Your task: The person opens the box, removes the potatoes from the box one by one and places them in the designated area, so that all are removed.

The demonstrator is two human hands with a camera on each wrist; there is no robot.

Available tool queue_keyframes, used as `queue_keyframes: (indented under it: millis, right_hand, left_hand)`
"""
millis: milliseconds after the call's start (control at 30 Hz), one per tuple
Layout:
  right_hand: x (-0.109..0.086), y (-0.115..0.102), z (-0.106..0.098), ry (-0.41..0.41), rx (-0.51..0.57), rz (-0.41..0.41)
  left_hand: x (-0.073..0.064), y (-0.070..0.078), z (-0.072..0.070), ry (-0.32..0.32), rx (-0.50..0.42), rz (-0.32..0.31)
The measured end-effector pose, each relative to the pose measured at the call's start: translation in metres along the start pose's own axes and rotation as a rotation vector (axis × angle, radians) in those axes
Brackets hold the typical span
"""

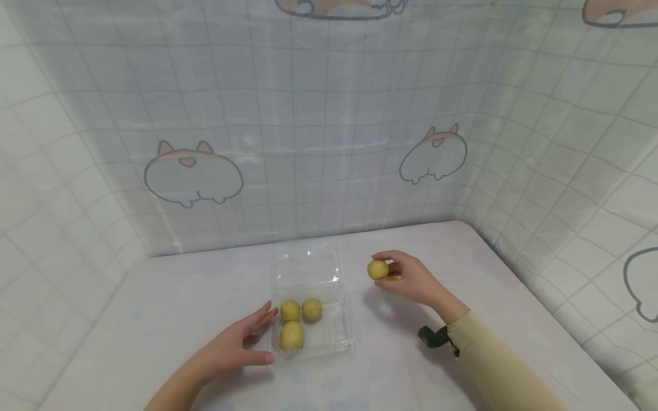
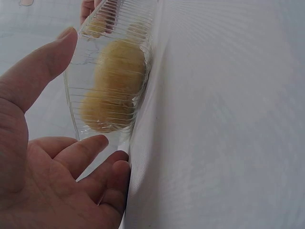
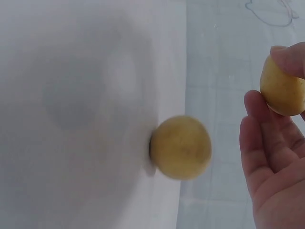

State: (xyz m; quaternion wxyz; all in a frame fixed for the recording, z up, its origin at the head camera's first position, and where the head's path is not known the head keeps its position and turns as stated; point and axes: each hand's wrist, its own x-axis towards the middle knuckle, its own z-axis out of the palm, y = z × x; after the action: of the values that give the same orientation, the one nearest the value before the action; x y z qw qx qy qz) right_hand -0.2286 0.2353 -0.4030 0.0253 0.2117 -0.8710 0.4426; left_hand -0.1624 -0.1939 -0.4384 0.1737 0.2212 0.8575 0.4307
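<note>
In the head view, my right hand (image 1: 411, 278) pinches a round yellow ball (image 1: 377, 269), perhaps a fruit or potato, above the table. Another yellow ball (image 3: 181, 148) rests on the table beneath that hand; in the head view the fingers mostly hide it. A clear plastic box (image 1: 351, 328) sits left of there, its clear lid (image 1: 307, 265) folded back. Three similar yellow balls (image 1: 292, 337) lie in its left and back part. At the box's left side is my left hand (image 1: 233, 348), thumb and fingers spread around the ribbed wall; whether they touch it is unclear.
The pale table (image 1: 185, 297) meets a wall covering (image 1: 319, 142) of white grid-patterned sheet at the back, with more sheeting left and right. A dark green curved piece (image 1: 434, 337) sticks out by the right sleeve (image 1: 493, 359).
</note>
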Motion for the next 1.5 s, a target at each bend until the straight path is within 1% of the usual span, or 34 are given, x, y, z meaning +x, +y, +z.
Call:
queue_keyframes:
  millis: [167, 600, 733, 900, 1100, 1367, 1500]
  right_hand:
    - [-0.003, 0.007, -0.006, 0.033, -0.035, -0.010]
    - [-0.010, 0.028, -0.020, 0.117, -0.085, 0.043]
    - [-0.013, 0.036, -0.024, 0.128, -0.091, 0.072]
    - [-0.018, 0.043, -0.028, 0.143, -0.084, 0.109]
    - [-0.022, 0.051, -0.033, 0.162, -0.068, 0.122]
    - [-0.025, 0.067, -0.041, 0.183, -0.086, 0.135]
    - [-0.026, 0.070, -0.044, 0.182, -0.084, 0.161]
  left_hand:
    - [-0.001, 0.002, 0.001, 0.001, -0.012, -0.008]
    - [-0.002, 0.001, 0.003, 0.019, 0.004, 0.004]
    - [-0.002, 0.001, 0.003, 0.020, 0.002, 0.013]
    - [-0.003, 0.002, 0.004, 0.019, 0.005, 0.005]
    - [-0.003, 0.003, 0.005, 0.019, -0.002, 0.005]
    - [-0.003, 0.004, 0.005, 0.018, -0.005, 0.015]
    - [-0.003, 0.004, 0.005, 0.018, -0.004, 0.017]
